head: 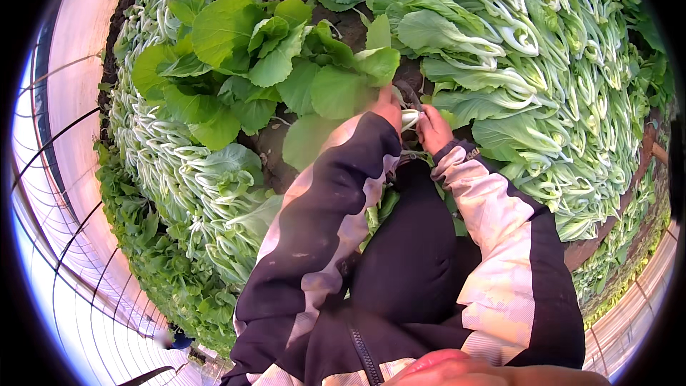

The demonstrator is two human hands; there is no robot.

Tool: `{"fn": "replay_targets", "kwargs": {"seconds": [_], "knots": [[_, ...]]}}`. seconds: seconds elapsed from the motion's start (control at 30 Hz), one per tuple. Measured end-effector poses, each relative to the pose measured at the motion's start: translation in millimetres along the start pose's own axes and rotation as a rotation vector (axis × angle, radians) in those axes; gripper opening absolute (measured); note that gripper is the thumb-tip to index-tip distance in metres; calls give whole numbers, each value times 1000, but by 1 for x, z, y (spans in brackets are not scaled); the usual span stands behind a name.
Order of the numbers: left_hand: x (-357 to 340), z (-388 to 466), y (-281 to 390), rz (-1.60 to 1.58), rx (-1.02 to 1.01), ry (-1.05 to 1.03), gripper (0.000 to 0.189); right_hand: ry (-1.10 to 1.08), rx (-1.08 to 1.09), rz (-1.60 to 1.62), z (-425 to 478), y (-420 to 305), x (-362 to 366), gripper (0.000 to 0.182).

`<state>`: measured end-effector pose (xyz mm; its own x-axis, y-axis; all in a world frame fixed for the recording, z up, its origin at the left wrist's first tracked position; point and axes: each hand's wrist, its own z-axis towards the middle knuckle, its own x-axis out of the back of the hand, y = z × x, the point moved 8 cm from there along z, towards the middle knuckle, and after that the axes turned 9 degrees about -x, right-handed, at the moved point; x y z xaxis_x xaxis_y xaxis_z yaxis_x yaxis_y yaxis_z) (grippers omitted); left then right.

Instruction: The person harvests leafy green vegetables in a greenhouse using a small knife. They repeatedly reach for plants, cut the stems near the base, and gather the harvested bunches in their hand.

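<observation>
My left hand (pixel 388 108) grips a leafy green plant, seemingly a Chinese cabbage or similar leafy green, by its lower stalks. The pale cut-looking stalk base (pixel 410 118) points right, towards my right hand. Broad green leaves (pixel 340 91) spread out to the left of my left hand, and one blurred leaf hangs below the wrist. Close beside the stalk base, my right hand (pixel 434 130) is closed around what looks like a small sickle; its curved dull blade (pixel 409 93) shows above the fingers, while the handle is hidden in the hand.
Standing leafy greens (pixel 225 37) grow ahead to the left. Rows of laid-down greens with white stalks (pixel 514 86) cover the right side, and more such greens (pixel 177 171) lie at left. Bare soil (pixel 273 145) shows between. Plastic greenhouse walls (pixel 80 64) curve along the edge.
</observation>
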<state>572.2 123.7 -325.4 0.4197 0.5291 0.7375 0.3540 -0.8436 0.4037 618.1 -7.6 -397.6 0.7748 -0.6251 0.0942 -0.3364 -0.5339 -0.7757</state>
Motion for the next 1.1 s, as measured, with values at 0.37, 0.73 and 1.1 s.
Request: {"fn": "replay_targets", "kwargs": {"seconds": [0.37,0.73,1.1], "knots": [[-7,-2,-98,229,14,-66,97,27,-14,21,63,45,-51,22],[-12,21,-107,32,119,-76,79,39,50,34,87,45,-50,22],[24,-160,-11,-1353,-127,291,54,-550,228,526,-62,-112,-16,45]]}}
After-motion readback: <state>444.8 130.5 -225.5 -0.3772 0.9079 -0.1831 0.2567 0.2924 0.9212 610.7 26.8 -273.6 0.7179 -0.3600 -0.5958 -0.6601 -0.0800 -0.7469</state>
